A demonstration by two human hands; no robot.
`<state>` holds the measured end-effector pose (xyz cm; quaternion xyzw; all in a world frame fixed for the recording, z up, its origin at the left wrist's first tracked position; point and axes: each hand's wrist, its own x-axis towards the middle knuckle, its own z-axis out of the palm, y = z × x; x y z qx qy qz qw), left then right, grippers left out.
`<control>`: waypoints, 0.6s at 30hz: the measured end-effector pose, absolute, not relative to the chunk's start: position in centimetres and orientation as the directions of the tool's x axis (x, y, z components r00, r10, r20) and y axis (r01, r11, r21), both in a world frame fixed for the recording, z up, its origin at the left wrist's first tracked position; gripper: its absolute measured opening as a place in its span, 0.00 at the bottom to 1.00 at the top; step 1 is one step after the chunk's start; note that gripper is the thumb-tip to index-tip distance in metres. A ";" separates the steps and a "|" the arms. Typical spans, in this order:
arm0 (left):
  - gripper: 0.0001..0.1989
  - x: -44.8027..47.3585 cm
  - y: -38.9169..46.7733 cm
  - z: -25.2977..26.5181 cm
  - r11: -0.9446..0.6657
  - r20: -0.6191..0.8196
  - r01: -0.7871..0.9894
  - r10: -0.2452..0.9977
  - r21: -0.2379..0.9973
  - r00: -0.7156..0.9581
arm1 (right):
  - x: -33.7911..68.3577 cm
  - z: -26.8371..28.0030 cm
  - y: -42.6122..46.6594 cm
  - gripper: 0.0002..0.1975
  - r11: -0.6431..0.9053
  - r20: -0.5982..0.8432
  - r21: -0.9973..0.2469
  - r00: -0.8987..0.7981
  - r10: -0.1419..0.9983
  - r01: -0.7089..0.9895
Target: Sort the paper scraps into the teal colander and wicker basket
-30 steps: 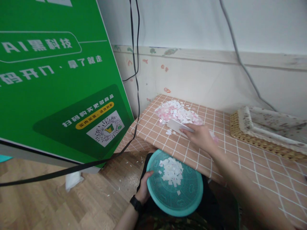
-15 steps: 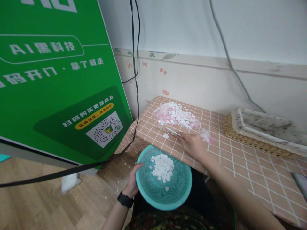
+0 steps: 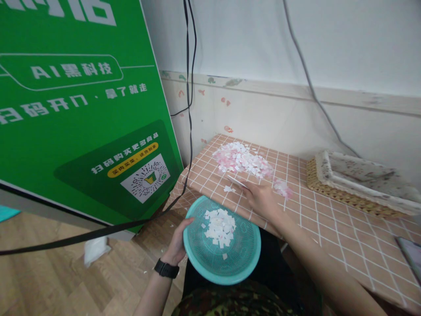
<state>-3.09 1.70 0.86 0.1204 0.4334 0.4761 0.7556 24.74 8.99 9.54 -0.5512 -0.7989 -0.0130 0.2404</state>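
Note:
My left hand [image 3: 178,242] grips the left rim of a teal plastic colander [image 3: 205,267], held below the table's front edge. Small white paper pieces [image 3: 220,227] lie heaped in it. Over the checked cloth my right hand [image 3: 261,199] is closed on a thin, flat white piece [image 3: 236,181], whose exact kind I cannot make out. A few white scraps [image 3: 229,189] lie on the cloth just in front of it. Beyond the hand spreads a pile of white and pink paper pieces [image 3: 242,159], with a smaller pinkish cluster [image 3: 282,188] to its right.
A wicker basket with a cloth lining [image 3: 348,191] stands on the table at right, near a phone-like device [image 3: 409,254]. A black cable [image 3: 190,131] hangs across the left side, before a green cabinet [image 3: 82,131]. A white bag [image 3: 95,250] lies on the floor.
The colander and my left hand have shifted slightly left and up in view. More scraps show on the cloth by the flat piece in my right hand, which has barely moved.

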 end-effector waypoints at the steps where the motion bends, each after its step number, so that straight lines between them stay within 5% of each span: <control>1: 0.12 -3.1 1.7 0.9 0.521 -0.537 -0.612 0.824 0.595 0.178 | 24.6 9.6 8.7 0.14 0.407 0.395 -0.267 -0.286 0.873 0.873; 5: 0.12 -3.2 1.7 1.0 0.524 -0.541 -0.603 0.823 0.601 0.176 | 24.7 10.1 8.3 0.13 0.418 0.440 -0.334 -0.252 0.862 0.845; 13: 0.12 -3.3 1.9 1.1 0.533 -0.545 -0.603 0.818 0.594 0.186 | 24.9 10.0 9.8 0.14 0.338 0.414 -0.154 -0.250 0.875 0.928; 18: 0.13 -3.5 2.0 1.0 0.516 -0.543 -0.623 0.822 0.587 0.170 | 24.2 9.6 8.2 0.15 0.437 0.380 -0.234 -0.332 0.863 0.868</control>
